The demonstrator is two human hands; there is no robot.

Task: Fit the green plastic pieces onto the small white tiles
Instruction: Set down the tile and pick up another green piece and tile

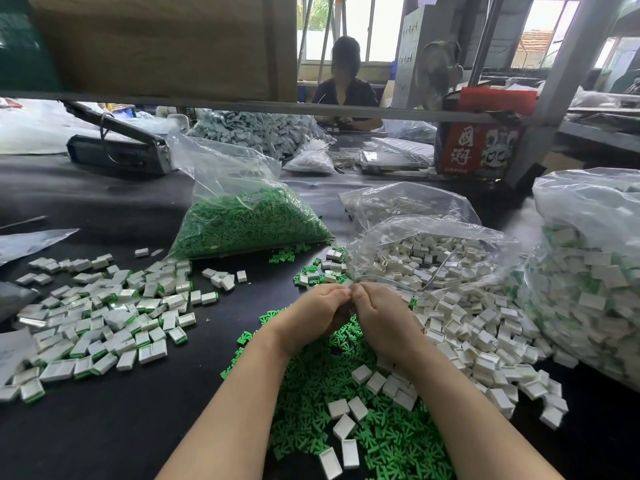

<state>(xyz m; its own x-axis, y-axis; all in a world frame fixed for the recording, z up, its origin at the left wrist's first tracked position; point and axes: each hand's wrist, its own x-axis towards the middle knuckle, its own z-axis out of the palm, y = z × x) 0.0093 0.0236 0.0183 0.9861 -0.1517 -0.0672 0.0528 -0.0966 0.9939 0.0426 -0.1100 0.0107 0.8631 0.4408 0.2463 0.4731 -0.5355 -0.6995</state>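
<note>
My left hand [313, 315] and my right hand [381, 317] are pressed together above the dark table, fingers curled, pinching a small white tile [348, 284] between their fingertips. Whether a green piece sits in it is hidden by my fingers. Below my wrists lies a heap of loose green plastic pieces [346, 420] with a few white tiles [360, 374] on top. More empty white tiles [485, 341] spill out to the right. At the left spreads a pile of fitted tiles [104, 323] with green edges.
A clear bag of green pieces [246, 223] lies behind my hands, an open bag of white tiles [433, 258] at right, and a big bag of fitted tiles [588, 278] far right. Another person [344, 81] sits across the table. A red box [481, 147] stands beyond.
</note>
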